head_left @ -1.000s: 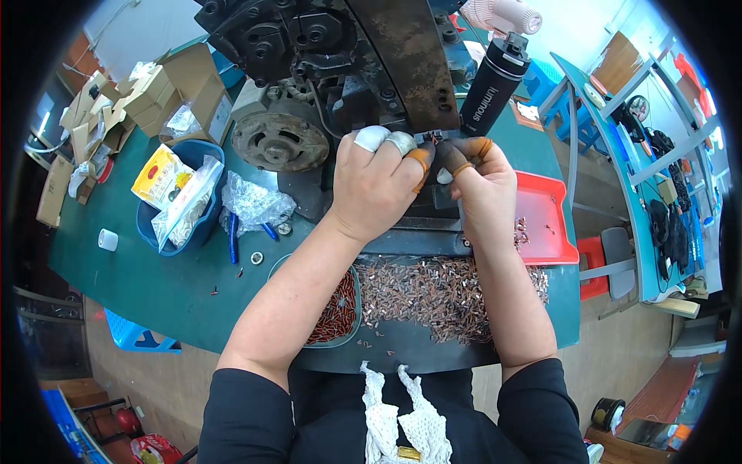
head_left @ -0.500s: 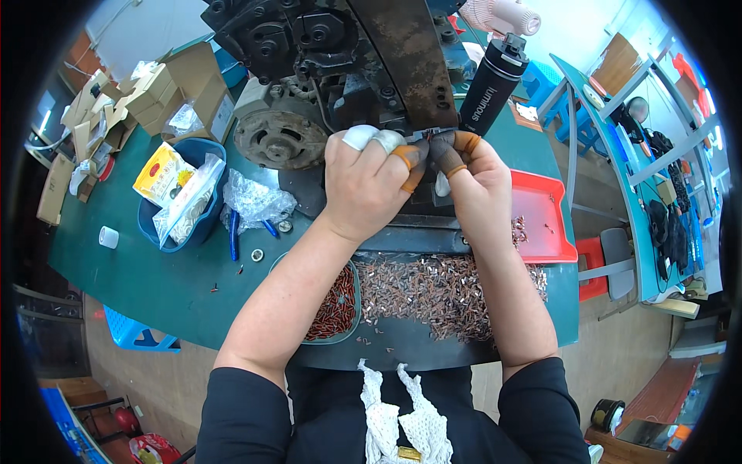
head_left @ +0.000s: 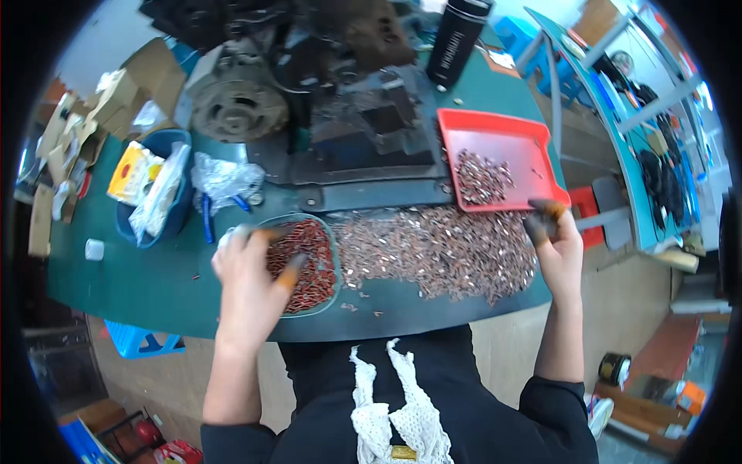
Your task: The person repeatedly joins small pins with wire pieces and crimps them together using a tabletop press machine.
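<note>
Black sleeves (head_left: pixel 556 410), white lacy ties (head_left: pixel 417 421), orange-dark fingercots (head_left: pixel 290 276)

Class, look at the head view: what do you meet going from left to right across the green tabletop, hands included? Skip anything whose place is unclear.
Small white cylinder → blue bin → left hand → pile of small metal pieces → right hand.

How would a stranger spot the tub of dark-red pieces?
On the green table, find the dark machine. Nearer lies a loose coppery pile; just left, partly under the left hand, sits the tub. Its greenish rim and dark-red pieces distinguish it from the red tray.
</note>
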Action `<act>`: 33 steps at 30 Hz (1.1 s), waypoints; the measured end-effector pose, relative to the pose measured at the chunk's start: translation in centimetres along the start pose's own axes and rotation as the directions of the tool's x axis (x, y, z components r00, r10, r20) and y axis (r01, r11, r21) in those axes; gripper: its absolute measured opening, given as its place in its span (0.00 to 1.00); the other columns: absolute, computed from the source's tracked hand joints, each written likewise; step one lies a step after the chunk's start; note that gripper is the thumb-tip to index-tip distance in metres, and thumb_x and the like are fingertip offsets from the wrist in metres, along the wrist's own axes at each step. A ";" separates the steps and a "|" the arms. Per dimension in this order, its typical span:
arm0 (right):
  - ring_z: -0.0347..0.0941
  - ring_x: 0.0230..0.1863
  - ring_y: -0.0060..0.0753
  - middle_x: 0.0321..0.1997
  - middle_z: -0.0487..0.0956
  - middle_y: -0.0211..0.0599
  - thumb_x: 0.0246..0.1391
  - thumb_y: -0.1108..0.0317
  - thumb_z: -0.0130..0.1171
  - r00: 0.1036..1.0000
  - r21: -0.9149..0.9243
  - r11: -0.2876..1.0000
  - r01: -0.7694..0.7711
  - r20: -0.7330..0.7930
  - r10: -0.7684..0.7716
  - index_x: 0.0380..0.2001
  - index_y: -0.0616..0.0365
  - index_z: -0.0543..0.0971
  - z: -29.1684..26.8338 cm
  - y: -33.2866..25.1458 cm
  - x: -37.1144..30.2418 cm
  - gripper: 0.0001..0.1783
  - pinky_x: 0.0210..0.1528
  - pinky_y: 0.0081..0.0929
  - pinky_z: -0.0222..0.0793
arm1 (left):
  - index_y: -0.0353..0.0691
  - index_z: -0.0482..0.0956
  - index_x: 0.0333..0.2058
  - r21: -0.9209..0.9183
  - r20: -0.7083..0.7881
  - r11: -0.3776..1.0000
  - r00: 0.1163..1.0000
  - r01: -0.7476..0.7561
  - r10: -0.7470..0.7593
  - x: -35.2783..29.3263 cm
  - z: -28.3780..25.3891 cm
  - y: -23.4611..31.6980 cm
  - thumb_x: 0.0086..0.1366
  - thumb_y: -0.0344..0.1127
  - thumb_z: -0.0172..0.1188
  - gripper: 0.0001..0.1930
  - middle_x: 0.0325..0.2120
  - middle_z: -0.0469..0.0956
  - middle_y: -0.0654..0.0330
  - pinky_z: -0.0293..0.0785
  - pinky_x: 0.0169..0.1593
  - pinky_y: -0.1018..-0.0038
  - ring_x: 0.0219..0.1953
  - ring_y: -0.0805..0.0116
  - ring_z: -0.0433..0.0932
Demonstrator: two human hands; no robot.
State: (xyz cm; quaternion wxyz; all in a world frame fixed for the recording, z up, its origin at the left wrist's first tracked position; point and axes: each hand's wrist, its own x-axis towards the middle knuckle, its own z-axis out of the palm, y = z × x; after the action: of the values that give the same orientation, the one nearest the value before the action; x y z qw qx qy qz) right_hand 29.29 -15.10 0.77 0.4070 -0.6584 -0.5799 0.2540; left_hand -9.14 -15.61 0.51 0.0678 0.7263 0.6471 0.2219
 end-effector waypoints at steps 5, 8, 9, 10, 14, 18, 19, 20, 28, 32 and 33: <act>0.69 0.38 0.21 0.35 0.72 0.29 0.34 0.76 0.73 0.961 -0.200 0.952 -0.231 0.106 0.255 0.53 0.60 0.71 -3.8 0.7 -7.5 0.38 0.41 0.19 0.68 | 0.39 0.77 0.42 0.023 0.020 0.998 0.998 0.052 -0.053 -2.1 1.0 -0.3 0.53 0.34 0.69 0.17 0.39 0.74 0.56 0.58 0.56 0.60 0.47 0.54 0.69; 0.72 0.43 0.30 0.40 0.73 0.35 0.30 0.72 0.78 0.982 -0.298 0.945 -0.137 0.084 0.169 0.54 0.60 0.69 -1.3 0.6 -9.5 0.43 0.47 0.29 0.70 | 0.40 0.77 0.40 0.024 -0.015 1.000 1.000 0.008 -0.007 -1.6 2.1 0.4 0.53 0.34 0.70 0.16 0.38 0.74 0.56 0.56 0.57 0.59 0.47 0.54 0.69; 0.73 0.44 0.32 0.42 0.74 0.37 0.31 0.69 0.79 0.978 -0.253 0.954 -0.163 0.088 0.190 0.54 0.60 0.69 -0.3 0.7 -9.4 0.43 0.48 0.30 0.70 | 0.40 0.78 0.40 0.043 -0.028 0.999 1.000 -0.007 0.009 -1.4 2.4 0.5 0.53 0.34 0.70 0.16 0.38 0.74 0.57 0.56 0.57 0.60 0.47 0.55 0.69; 0.73 0.43 0.34 0.41 0.75 0.38 0.32 0.67 0.79 0.985 -0.306 0.946 -0.108 0.096 0.143 0.53 0.60 0.70 0.8 1.1 -9.3 0.42 0.47 0.30 0.70 | 0.40 0.78 0.40 0.042 -0.029 0.999 0.999 -0.015 0.016 -1.6 2.6 0.5 0.53 0.34 0.70 0.16 0.38 0.74 0.57 0.56 0.57 0.60 0.47 0.55 0.69; 0.75 0.39 0.38 0.38 0.77 0.40 0.36 0.63 0.78 1.000 -0.406 0.914 -0.008 -0.007 0.005 0.49 0.60 0.73 3.2 2.6 -7.7 0.35 0.44 0.30 0.72 | 0.40 0.78 0.37 0.090 -0.046 0.996 0.999 -0.003 0.008 -1.7 3.2 0.6 0.55 0.34 0.68 0.12 0.37 0.75 0.57 0.57 0.57 0.60 0.45 0.55 0.70; 0.75 0.36 0.37 0.34 0.77 0.40 0.40 0.63 0.76 0.991 -0.437 0.899 -0.018 -0.126 -0.041 0.45 0.60 0.75 3.5 3.4 -5.6 0.29 0.41 0.30 0.72 | 0.41 0.79 0.34 0.087 -0.050 0.996 0.999 -0.011 0.015 -1.3 3.6 1.0 0.55 0.34 0.68 0.09 0.35 0.74 0.58 0.55 0.57 0.57 0.46 0.56 0.70; 0.75 0.35 0.38 0.34 0.78 0.41 0.40 0.64 0.76 0.990 -0.440 0.898 -0.027 -0.133 -0.036 0.45 0.61 0.75 3.4 3.2 -5.1 0.29 0.41 0.31 0.72 | 0.41 0.79 0.34 0.098 -0.053 0.995 0.999 -0.003 0.008 -1.3 3.6 0.9 0.55 0.34 0.68 0.09 0.35 0.74 0.58 0.55 0.57 0.57 0.46 0.56 0.70; 0.76 0.35 0.38 0.34 0.78 0.40 0.40 0.64 0.76 0.990 -0.450 0.892 -0.035 -0.139 -0.032 0.45 0.61 0.75 3.3 3.1 -4.6 0.29 0.41 0.31 0.72 | 0.41 0.79 0.33 0.099 -0.055 0.995 0.998 -0.005 0.011 -1.3 3.5 0.8 0.55 0.33 0.68 0.08 0.34 0.75 0.58 0.55 0.57 0.57 0.45 0.56 0.70; 0.69 0.33 0.15 0.39 0.78 0.32 0.52 0.75 0.67 0.983 -0.160 0.976 0.146 -0.090 -0.161 0.48 0.61 0.77 3.1 -0.2 -4.7 0.20 0.37 0.16 0.67 | 0.39 0.77 0.28 0.045 -0.118 0.997 0.990 -0.070 0.075 -1.1 3.8 -0.3 0.52 0.31 0.67 0.07 0.31 0.74 0.58 0.57 0.56 0.57 0.43 0.55 0.70; 0.68 0.28 0.12 0.33 0.80 0.27 0.52 0.75 0.65 0.963 -0.087 0.959 0.270 0.035 -0.268 0.46 0.61 0.79 5.7 -2.2 -4.1 0.16 0.28 0.14 0.61 | 0.40 0.78 0.30 0.012 -0.111 0.998 0.991 -0.067 0.068 -1.3 3.2 -0.9 0.52 0.33 0.69 0.09 0.33 0.74 0.58 0.56 0.56 0.58 0.43 0.56 0.70; 0.69 0.27 0.14 0.34 0.80 0.29 0.50 0.76 0.66 0.948 -0.098 0.943 0.318 0.069 -0.312 0.45 0.60 0.79 6.6 -2.4 -3.9 0.17 0.27 0.15 0.61 | 0.40 0.79 0.32 -0.024 -0.086 0.998 0.995 -0.059 0.057 -1.2 2.8 -0.5 0.52 0.34 0.70 0.11 0.34 0.74 0.58 0.56 0.56 0.58 0.44 0.56 0.70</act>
State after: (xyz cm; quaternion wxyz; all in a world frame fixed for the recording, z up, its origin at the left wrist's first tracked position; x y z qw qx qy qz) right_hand 21.83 -17.32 -1.32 0.3909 -0.5714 -0.7010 0.1714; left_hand -8.51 -16.18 -2.41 0.0433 0.7338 0.6249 0.2630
